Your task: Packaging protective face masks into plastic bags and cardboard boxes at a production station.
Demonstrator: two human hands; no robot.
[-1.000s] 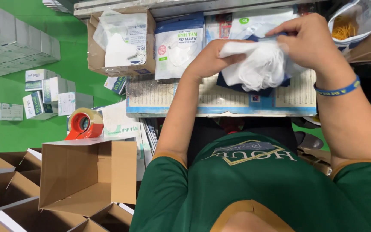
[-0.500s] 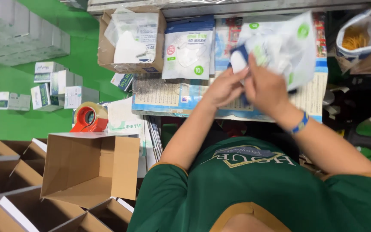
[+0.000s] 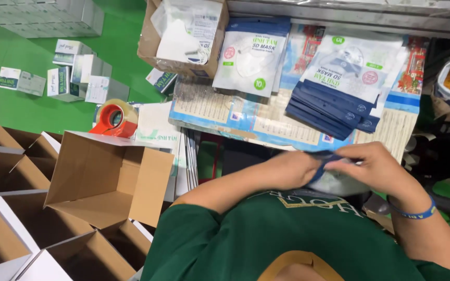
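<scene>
Floor: green floor (image 3: 22,112) fills the upper left of the frame, with small white cartons (image 3: 82,78) scattered on it.
Left hand: left hand (image 3: 290,169), centre right, fingers closed on the dark blue edge of a flat plastic pouch (image 3: 334,174).
Right hand: right hand (image 3: 376,169) just beside it, pinching the same pouch (mostly hidden by both hands).
Worktop: fanned stack of blue-and-white mask packets (image 3: 339,83) at upper right, well apart from the hands.
Lower left: open brown cardboard box (image 3: 108,179); red tape dispenser (image 3: 113,119) just above it.
</scene>
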